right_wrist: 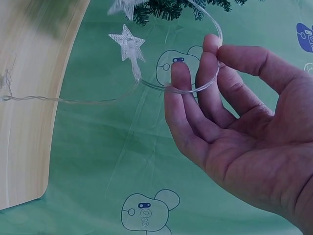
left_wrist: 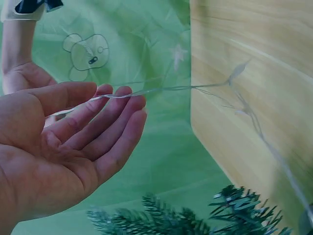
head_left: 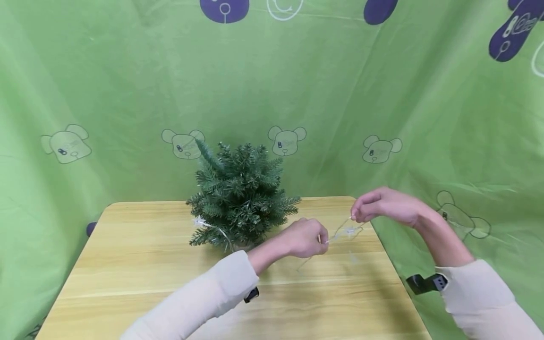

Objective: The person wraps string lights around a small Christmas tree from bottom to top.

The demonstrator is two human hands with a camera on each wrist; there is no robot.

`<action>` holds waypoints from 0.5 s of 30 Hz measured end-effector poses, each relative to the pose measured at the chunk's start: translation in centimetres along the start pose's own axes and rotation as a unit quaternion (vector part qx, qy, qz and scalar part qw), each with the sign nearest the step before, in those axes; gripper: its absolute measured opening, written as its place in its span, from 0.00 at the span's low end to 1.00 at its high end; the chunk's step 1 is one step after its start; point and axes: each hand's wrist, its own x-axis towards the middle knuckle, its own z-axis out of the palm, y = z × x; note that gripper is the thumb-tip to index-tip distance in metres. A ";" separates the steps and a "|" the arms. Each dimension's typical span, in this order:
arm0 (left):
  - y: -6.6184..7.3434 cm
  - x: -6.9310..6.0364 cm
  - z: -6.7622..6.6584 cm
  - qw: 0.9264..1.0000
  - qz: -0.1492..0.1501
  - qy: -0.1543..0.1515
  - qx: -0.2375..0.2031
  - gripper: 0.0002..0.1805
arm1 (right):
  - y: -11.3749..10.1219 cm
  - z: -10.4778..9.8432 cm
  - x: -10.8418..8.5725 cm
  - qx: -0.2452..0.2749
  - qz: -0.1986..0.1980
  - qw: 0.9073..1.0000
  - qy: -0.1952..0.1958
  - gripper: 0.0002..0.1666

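A string of clear star lights (head_left: 350, 231) runs between the two hands, right of a small artificial Christmas tree (head_left: 242, 193). My left hand (head_left: 307, 237), in front of the tree's right side, pinches the thin wire between thumb and fingers. Farther right and higher, my right hand (head_left: 387, 206) pinches another stretch of wire between thumb and index finger. In the right wrist view a clear plastic star (right_wrist: 126, 45) dangles from the wire beside the fingers. Another star (head_left: 199, 221) rests against the tree's lower left branches, its wire leading to the base. The tree's base is mostly hidden by the left arm.
The tree stands on a light wooden table (head_left: 127, 269). Green curtains (head_left: 127, 94) with printed bear heads hang behind and at both sides. More wire droops over the tabletop below the left hand. The right hand is near the table's right edge.
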 end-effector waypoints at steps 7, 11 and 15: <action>1.4 -1.6 -2.2 0.992 0.015 -0.072 -0.100 0.07 | 0.1 -0.3 -0.1 -0.005 0.010 1.000 0.002 0.13; 2.4 -2.7 -4.1 0.973 0.020 -0.111 -0.201 0.05 | 0.0 -0.5 -0.3 -0.010 0.012 1.000 0.003 0.13; 3.6 -3.8 -6.1 0.967 0.029 -0.134 -0.217 0.05 | 0.0 -0.7 -0.3 -0.016 0.018 1.000 0.007 0.14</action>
